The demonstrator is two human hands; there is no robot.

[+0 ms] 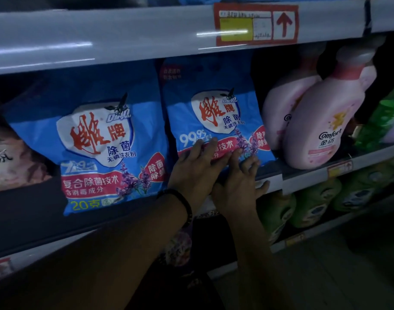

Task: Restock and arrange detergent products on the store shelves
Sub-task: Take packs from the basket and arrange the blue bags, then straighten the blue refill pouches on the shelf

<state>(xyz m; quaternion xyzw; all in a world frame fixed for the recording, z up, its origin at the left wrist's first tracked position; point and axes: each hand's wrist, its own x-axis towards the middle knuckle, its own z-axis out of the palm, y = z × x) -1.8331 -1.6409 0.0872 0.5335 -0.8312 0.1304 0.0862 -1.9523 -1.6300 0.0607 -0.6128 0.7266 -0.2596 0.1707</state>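
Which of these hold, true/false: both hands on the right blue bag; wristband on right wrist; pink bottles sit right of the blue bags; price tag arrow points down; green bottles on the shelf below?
1. Both hands, left hand and right hand, rest on the right blue bag. True.
2. The wristband is on the right wrist. False: left wrist.
3. The pink bottles stand right of the blue bags. True.
4. The price tag arrow points down. False: up.
5. Green bottles sit on the shelf below. True.

We count two blue detergent bags (97,139) (216,117) | two pink Comfort bottles (321,121) (278,108) | three green bottles below (274,211) (314,202) (359,193) | one price tag (256,24)
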